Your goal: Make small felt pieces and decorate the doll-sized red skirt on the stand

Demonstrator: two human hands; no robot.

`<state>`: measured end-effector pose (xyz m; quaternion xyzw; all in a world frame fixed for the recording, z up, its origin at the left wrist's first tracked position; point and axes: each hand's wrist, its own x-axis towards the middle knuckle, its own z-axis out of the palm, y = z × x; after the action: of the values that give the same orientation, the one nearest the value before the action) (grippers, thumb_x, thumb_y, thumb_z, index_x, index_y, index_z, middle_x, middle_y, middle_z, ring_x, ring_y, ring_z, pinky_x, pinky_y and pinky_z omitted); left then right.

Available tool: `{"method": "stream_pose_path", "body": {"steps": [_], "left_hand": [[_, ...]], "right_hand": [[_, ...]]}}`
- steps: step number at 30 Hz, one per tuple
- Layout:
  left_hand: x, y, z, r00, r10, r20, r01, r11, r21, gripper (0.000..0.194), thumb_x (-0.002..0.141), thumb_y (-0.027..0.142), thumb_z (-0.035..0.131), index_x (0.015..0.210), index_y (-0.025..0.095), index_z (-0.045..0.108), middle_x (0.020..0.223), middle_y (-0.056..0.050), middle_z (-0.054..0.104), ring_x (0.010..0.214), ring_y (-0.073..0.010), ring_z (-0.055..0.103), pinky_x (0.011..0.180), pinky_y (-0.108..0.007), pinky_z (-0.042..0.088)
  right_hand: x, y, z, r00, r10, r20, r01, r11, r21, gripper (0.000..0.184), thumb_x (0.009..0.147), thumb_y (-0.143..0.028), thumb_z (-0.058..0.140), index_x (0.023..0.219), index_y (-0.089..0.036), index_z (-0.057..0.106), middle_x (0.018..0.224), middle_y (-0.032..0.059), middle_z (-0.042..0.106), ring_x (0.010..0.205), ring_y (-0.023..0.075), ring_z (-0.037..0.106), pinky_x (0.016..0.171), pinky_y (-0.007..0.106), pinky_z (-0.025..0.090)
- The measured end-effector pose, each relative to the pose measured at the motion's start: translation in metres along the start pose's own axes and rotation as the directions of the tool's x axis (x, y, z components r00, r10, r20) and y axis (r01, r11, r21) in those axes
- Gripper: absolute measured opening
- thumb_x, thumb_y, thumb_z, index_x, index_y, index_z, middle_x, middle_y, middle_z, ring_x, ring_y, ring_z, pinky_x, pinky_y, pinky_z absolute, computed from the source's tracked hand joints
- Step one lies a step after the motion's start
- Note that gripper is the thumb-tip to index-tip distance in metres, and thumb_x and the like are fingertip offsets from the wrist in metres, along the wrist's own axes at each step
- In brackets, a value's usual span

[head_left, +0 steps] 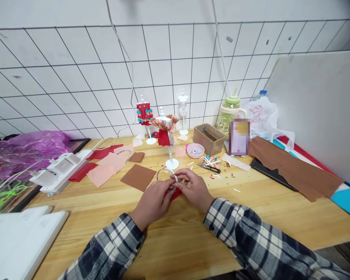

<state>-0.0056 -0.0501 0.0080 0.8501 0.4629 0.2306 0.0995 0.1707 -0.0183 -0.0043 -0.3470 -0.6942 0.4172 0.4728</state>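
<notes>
Red material (175, 194) is showing between the two hands at the near middle of the wooden table (175, 241). The left hand (154, 201) is curling nearly closed, its fingers bunching near the red piece; its exact grip is hidden. The right hand (196, 189) is partly closing, thumb and fingers pinching at a pale looped strip (167, 169) that is arching up beyond the fingertips. A brown square (138, 177) is lying to the left, a white-based dress form (164, 137) is standing just farther back, and black snips (212, 168) are lying to the right.
</notes>
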Motion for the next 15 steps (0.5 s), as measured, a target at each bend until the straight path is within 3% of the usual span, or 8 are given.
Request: {"method": "stream_pose_path", "body": {"steps": [10, 15], "left_hand": [[-0.002, 0.0007, -0.0038, 0.997, 0.065, 0.034, -0.065, 0.998, -0.006, 0.028, 0.097, 0.023, 0.038, 0.117, 0.019, 0.056, 0.092, -0.008, 0.069, 0.081, -0.0207, 0.062, 0.071, -0.032, 0.045], [-0.0007, 0.0055, -0.0081, 0.998, 0.011, 0.067, -0.009, 1.0, -0.019, 0.023, 0.095, 0.032, 0.044, 0.109, 0.023, 0.06, 0.085, -0.005, 0.069, 0.076, -0.0197, 0.061, 0.068, -0.031, 0.043]], "right_hand": [[-0.0038, 0.003, -0.0115, 0.997, 0.047, 0.056, -0.048, 0.999, 0.022, 0.023, 0.081, -0.026, 0.067, 0.1, -0.023, 0.054, 0.107, 0.0052, 0.072, 0.095, 0.0193, 0.069, 0.071, 0.028, 0.051], [-0.0061, 0.0035, -0.0117, 0.996, 0.044, 0.075, -0.037, 0.995, -0.089, 0.022, 0.079, -0.03, 0.069, 0.095, -0.022, 0.056, 0.103, 0.0051, 0.072, 0.087, 0.0185, 0.067, 0.066, 0.028, 0.049]]}}
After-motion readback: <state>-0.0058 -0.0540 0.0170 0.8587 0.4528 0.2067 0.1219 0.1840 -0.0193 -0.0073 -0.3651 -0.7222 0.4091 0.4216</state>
